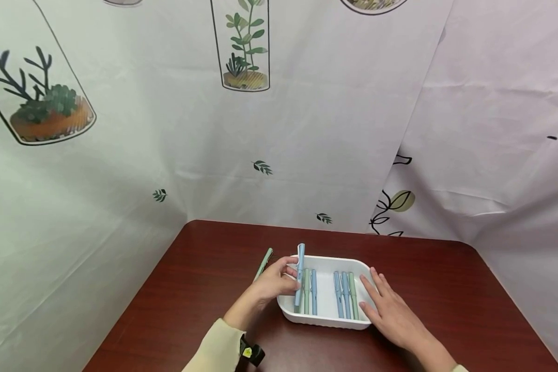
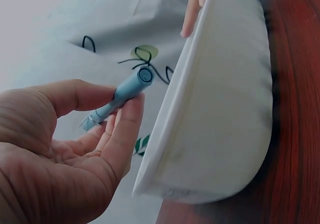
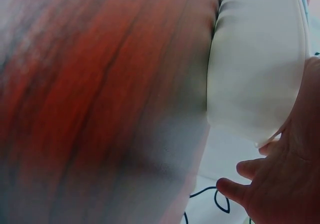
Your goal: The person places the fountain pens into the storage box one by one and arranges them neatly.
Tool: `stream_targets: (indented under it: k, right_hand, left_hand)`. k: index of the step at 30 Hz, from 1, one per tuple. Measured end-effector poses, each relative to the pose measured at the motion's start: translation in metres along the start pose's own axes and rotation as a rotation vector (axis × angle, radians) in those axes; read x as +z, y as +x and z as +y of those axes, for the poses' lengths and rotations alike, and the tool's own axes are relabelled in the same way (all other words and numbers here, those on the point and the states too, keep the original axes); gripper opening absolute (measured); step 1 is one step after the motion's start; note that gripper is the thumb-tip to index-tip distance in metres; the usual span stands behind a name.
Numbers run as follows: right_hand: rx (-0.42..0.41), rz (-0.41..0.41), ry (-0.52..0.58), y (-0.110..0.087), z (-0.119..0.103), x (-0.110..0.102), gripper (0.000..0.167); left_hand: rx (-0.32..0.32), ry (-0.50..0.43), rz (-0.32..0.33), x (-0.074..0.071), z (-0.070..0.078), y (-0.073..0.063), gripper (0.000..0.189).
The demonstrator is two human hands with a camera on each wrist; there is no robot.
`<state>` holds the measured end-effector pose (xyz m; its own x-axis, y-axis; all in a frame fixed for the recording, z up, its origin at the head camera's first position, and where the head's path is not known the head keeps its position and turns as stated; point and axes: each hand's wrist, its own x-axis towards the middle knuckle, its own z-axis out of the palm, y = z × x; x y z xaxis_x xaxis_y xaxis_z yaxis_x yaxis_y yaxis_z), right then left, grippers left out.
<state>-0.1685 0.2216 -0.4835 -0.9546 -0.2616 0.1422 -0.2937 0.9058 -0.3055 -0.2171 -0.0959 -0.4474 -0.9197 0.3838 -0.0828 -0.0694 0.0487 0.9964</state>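
Observation:
Between thumb and fingers, my left hand (image 1: 274, 281) pinches a light blue pen (image 1: 300, 268), holding it over the left end of a white tray (image 1: 323, 323). In the left wrist view the pen (image 2: 131, 86) points one end at the camera. Inside the tray, a green pen (image 1: 306, 292) and a blue pen (image 1: 313, 293) lie side by side at left. Two blue pens (image 1: 346, 294) and a green pen (image 1: 353, 295) form a group at right. My right hand (image 1: 392, 312) has its fingers spread at the tray's right rim and holds no pen.
Another green pen (image 1: 263, 263) lies on the dark red table (image 1: 204, 289) left of the tray, partly hidden by the left hand. A white cloth (image 1: 307, 155) with printed plants hangs behind the table. A black strap device (image 1: 251, 352) sits at the left wrist.

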Motion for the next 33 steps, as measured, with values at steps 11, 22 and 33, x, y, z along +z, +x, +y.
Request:
stream_targets:
  k: [11,22,33]
  right_hand:
    - [-0.01,0.009,0.002,0.0,0.0,-0.001,0.066]
    - [-0.008,0.007,0.006,0.0,0.001,0.0,0.066]
    - [-0.01,0.011,0.02,0.0,0.001,0.0,0.065]
  left_hand:
    - [-0.024,0.013,-0.004,0.02,-0.002,0.008,0.06]
    - [-0.04,-0.012,-0.001,0.037,-0.003,0.011,0.059]
    - [-0.091,-0.022,0.003,0.049,-0.006,0.019,0.057]
